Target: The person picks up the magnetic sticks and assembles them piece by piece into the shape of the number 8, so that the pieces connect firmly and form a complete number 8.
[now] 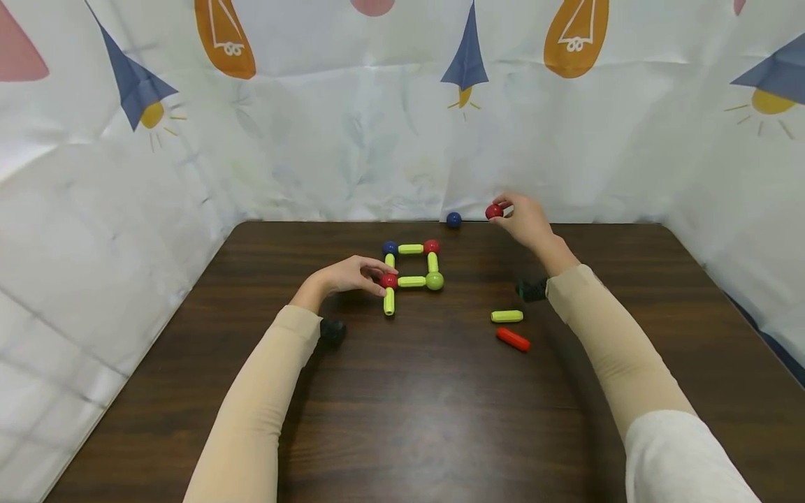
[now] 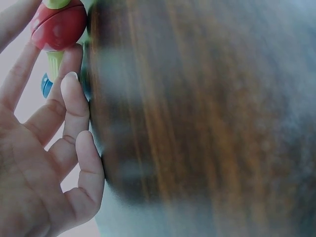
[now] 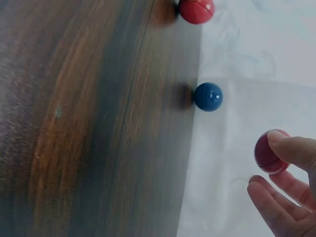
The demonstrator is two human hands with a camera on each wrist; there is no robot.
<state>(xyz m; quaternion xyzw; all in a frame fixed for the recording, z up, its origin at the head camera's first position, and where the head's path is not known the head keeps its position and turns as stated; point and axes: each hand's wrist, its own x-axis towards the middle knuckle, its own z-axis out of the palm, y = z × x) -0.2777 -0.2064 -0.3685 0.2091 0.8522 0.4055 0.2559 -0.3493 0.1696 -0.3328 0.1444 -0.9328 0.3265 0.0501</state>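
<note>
Pinched a red ball (image 1: 493, 212) in the right hand (image 1: 525, 222), right of a blue ball (image 1: 453, 220); gripped the red corner ball (image 1: 388, 281) of a square frame (image 1: 411, 281) with the left hand (image 1: 352, 274). Saw a loose yellow rod (image 1: 506, 316) and red rod (image 1: 513, 340) only in the head view.

Red ball (image 3: 265, 154) between right fingers (image 3: 292, 187)

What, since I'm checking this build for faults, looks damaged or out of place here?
Nothing looks spilled or clearly damaged. One yellow rod juts toward the wearer from the square frame's near-left red ball, its other end bare, while each frame rod joins two balls; perhaps it is simply unfinished.
</note>
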